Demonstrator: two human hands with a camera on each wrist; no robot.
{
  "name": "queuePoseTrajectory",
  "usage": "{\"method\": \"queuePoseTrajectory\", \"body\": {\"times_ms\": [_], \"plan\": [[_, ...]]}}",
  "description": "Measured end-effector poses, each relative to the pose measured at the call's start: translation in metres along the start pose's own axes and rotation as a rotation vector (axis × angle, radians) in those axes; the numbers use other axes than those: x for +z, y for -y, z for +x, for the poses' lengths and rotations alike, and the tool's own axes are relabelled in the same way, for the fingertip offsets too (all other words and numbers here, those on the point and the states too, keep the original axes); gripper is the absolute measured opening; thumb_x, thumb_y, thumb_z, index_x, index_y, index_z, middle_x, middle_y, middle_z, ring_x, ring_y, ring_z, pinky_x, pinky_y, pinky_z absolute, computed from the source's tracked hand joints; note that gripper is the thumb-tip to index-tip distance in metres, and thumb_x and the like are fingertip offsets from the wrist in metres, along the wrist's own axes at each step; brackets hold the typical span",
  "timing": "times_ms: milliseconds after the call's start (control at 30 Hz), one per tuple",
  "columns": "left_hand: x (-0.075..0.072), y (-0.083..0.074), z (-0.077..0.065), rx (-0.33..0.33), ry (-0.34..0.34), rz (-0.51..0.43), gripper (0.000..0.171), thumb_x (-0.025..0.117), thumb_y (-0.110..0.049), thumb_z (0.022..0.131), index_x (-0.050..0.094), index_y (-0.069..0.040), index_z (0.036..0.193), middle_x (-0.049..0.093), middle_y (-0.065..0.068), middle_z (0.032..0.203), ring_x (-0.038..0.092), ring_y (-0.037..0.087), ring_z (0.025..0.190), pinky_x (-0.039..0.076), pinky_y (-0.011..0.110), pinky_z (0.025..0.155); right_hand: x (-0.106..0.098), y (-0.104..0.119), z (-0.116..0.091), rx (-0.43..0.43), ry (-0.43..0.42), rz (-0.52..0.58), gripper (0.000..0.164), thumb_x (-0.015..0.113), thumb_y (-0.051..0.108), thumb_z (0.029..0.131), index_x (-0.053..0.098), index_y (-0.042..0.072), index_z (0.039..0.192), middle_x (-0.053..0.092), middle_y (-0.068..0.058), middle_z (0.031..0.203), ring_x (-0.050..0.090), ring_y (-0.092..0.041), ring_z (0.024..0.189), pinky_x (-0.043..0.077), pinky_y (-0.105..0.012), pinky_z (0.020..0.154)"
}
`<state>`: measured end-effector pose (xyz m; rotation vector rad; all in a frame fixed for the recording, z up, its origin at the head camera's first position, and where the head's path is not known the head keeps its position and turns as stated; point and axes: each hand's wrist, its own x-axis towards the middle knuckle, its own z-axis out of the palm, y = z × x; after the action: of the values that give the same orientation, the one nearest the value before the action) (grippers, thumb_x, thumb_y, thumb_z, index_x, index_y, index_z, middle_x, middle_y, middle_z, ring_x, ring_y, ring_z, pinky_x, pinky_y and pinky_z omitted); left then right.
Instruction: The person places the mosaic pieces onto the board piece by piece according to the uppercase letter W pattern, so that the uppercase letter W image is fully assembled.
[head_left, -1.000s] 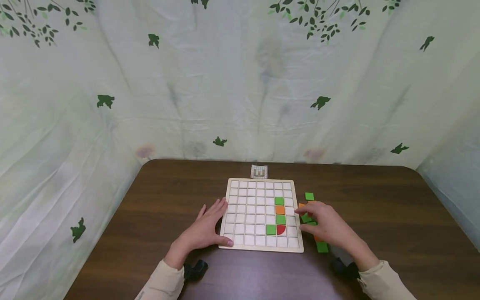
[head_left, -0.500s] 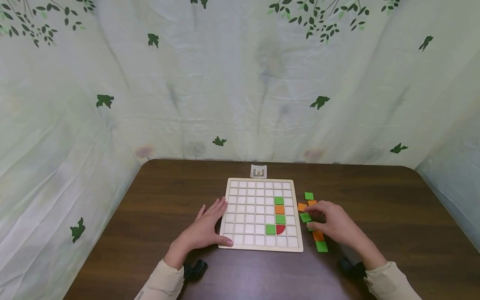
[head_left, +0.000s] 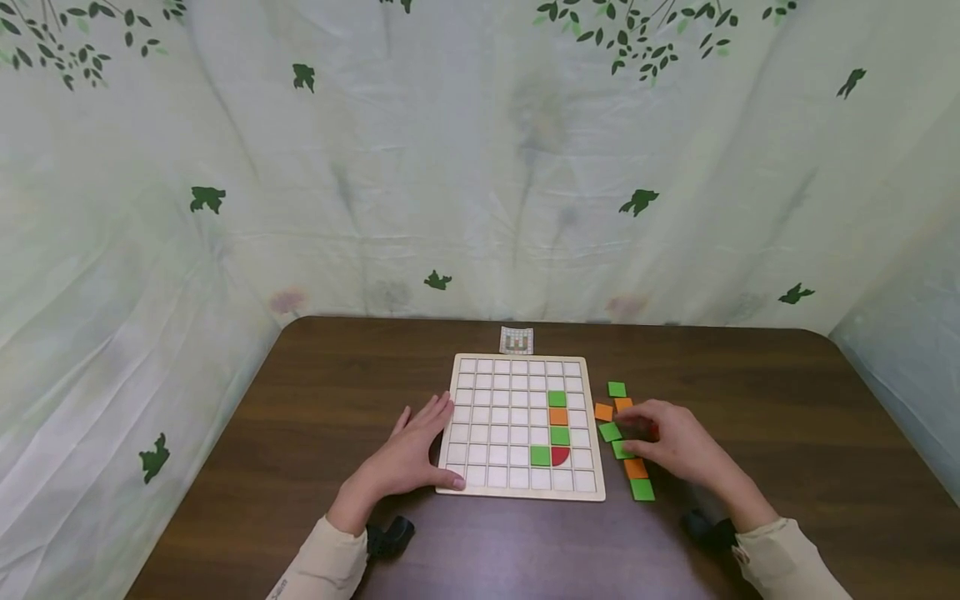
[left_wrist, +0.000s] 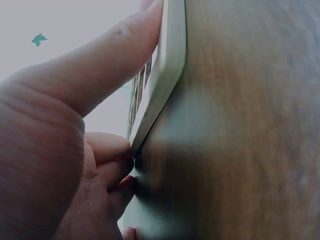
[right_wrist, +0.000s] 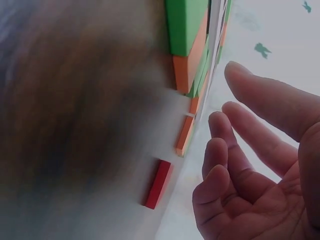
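A pale wooden grid board lies flat on the table. On its right half sit several tiles: a green tile, an orange tile, more green ones and a red quarter-round tile. My left hand rests against the board's left side, fingers extended along the edge and thumb on the near corner. Over the loose tiles right of the board hovers my right hand; its thumb and forefinger are apart with nothing between them. A red piece lies on the table beneath it, mostly hidden in the head view.
Loose green and orange tiles form a rough column right of the board, from a far green tile to a near green tile. A small printed card lies beyond the board. A leaf-patterned curtain hangs behind the table.
My right hand has moved right, away from the board's edge, uncovering orange and green tiles and part of a red piece. The left hand stays in place.
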<state>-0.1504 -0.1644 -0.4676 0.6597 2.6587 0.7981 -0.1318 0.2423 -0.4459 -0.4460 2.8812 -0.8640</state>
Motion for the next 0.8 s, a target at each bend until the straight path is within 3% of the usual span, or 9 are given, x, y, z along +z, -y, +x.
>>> {"method": "queuePoseTrajectory", "body": {"times_ms": [433, 800], "plan": [[0.000, -0.001, -0.001, -0.002, -0.005, -0.003, 0.118, 0.086, -0.051, 0.074, 0.022, 0.000, 0.159, 0.016, 0.013, 0.167, 0.008, 0.030, 0.154, -0.001, 0.061, 0.119, 0.000, -0.005, 0.009, 0.035, 0.044, 0.024, 0.037, 0.083, 0.019, 0.084, 0.072, 0.007, 0.117, 0.069, -0.002, 0.107, 0.060, -0.018, 0.090, 0.054, -0.042, 0.081], [0.001, -0.001, -0.001, -0.006, -0.005, -0.004, 0.118, 0.086, -0.052, 0.074, 0.022, -0.001, 0.159, 0.016, 0.013, 0.167, 0.008, 0.030, 0.154, -0.001, 0.061, 0.119, -0.002, -0.013, 0.020, 0.033, -0.023, 0.016, 0.038, 0.080, 0.017, 0.087, 0.070, 0.000, 0.119, 0.071, -0.010, 0.110, 0.065, -0.028, 0.098, 0.054, -0.049, 0.085]]}}
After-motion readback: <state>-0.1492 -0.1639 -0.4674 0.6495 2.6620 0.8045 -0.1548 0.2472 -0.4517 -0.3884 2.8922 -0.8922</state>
